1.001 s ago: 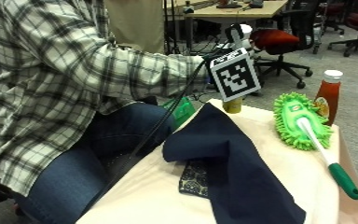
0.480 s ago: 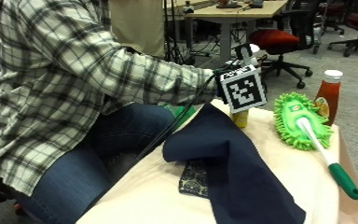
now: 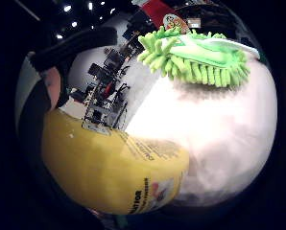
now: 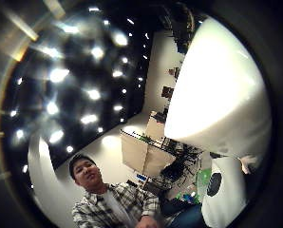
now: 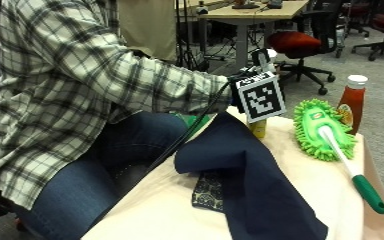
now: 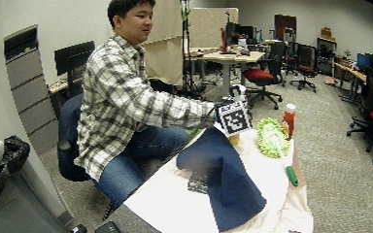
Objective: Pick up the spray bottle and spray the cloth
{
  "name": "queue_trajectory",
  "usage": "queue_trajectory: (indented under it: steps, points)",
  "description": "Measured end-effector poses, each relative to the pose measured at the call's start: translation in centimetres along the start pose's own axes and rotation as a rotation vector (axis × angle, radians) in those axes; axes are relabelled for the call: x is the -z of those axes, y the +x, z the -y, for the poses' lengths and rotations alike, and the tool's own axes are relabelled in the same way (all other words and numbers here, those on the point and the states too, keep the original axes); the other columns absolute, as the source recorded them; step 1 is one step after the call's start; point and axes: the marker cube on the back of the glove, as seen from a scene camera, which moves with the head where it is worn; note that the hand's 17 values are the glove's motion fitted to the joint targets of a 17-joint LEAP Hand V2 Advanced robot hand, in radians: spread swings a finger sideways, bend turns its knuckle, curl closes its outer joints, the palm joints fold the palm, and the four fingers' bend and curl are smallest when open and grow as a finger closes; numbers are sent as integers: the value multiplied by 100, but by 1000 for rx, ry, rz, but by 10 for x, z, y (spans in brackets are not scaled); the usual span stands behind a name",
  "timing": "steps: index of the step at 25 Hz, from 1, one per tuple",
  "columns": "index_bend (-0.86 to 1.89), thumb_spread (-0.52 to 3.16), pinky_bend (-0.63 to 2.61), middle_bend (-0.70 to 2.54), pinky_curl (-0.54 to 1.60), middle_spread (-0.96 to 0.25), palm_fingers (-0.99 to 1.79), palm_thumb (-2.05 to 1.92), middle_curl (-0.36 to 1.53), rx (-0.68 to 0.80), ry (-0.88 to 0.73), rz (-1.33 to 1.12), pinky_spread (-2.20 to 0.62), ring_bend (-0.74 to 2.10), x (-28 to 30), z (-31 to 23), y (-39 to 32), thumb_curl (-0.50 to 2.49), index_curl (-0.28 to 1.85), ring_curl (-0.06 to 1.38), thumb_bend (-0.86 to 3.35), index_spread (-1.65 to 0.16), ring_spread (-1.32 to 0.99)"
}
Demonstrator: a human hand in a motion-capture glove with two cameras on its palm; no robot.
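Cloth [image 5: 258, 185], dark navy, lies nearest to us on the counter [image 5: 159, 215], draped in a long fold from the near edge up toward the far side, with a small patterned piece [image 5: 208, 191] tucked under its edge. Beyond the cloth we see the yellow spray bottle [image 5: 258, 129] standing on the counter, only its lower body showing in the outside view. The right hand [image 5: 248, 85] is at the upper part of the bottle, mostly hidden, so we cannot tell whether the fingers are curled round it or how far open they are. In the little finger side palm view the yellow body [image 3: 109, 172] with its printed label fills much of the picture, so the bottle is close to the palm; the thumb side palm view shows a white rounded part [image 4: 217, 95] near the camera. Beside the bottle lies a green fluffy duster [image 5: 322, 127], its head on the counter and its white and green handle [image 5: 352, 172] running toward the near edge. Just behind the duster head stands a red sauce bottle [image 5: 352, 102] with a white cap. Farther back stand office chairs [image 5: 305, 42] and a desk.
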Motion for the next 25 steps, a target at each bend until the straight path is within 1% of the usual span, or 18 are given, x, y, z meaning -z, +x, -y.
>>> queue_trajectory:
  steps: [5,8,10,11,12,15,16,21,25]
  points:
    - [13,25,24,43,41,-13,102,119,55,-37,-41,15,-4,45,2,-4,-4,78,51,48,-2,-28,-20]
    - [10,26,25,39,43,-14,95,120,54,-52,-100,-9,-2,44,4,-9,-5,78,50,48,-2,-28,-20]
    - [7,30,29,33,44,-13,81,120,53,-63,-150,-34,0,44,6,-14,-4,78,48,49,-2,-28,-19]
    - [2,35,29,31,44,-12,71,119,52,-67,-170,-43,3,45,7,-17,-4,78,45,49,-2,-28,-19]
    - [-6,40,30,30,45,-11,54,117,51,-69,-183,-49,5,46,9,-19,-5,78,42,50,-3,-29,-17]
    - [-1,48,33,22,48,-8,15,110,49,-61,-201,-66,11,43,18,-27,-11,76,39,51,-5,-33,-11]
    - [1,50,34,21,47,-8,10,107,48,-56,-204,-73,13,42,22,-29,-14,75,38,50,-6,-34,-9]
    - [4,61,37,18,42,-6,-2,98,43,-37,-170,-109,17,36,44,-39,-33,72,28,42,-6,-37,-2]
    - [11,70,37,18,40,-5,-2,91,41,-32,-150,-245,18,34,72,-61,-49,69,26,38,-6,-38,2]
